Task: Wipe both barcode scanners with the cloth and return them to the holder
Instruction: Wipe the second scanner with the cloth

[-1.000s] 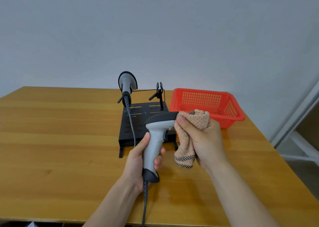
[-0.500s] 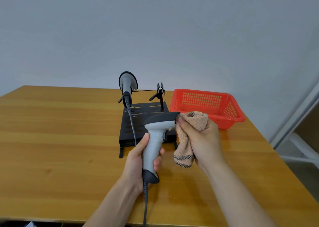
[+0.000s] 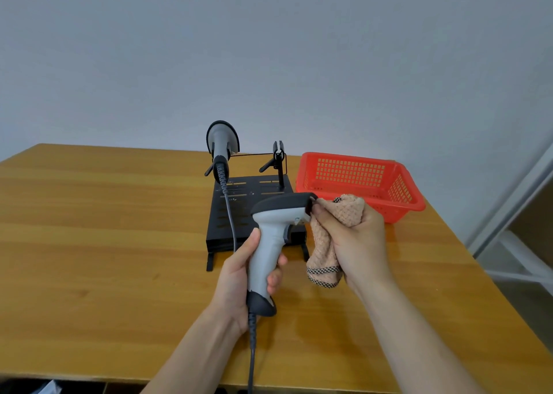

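Held scanner: the grey scanner (image 3: 266,244) is upright above the desk's near middle, in front of the holder, with its dark head pointing right.
Left hand: the left hand (image 3: 236,277) is wrapped around the scanner's handle, thumb up along its left side and fingertips showing on its right side.
Cloth: the peach waffle cloth (image 3: 350,211) is bunched against the front of the scanner's head, and its checked edge hangs beside the handle.
Right hand: the right hand (image 3: 359,241) grips the cloth, with the thumb on the cloth at the nose of the scanner.
Cable: a dark cord (image 3: 252,351) drops from the handle's base past the desk's near edge.
Second scanner: another grey scanner (image 3: 220,140) sits in the holder's left cradle, its cord trailing down over the base.
Holder: the black slotted stand (image 3: 218,226) rests on the desk, partly hidden by the held scanner.
Basket: a red mesh basket (image 3: 401,206) sits just right of the holder.
Desk: a wooden desk (image 3: 104,229) carries it all.
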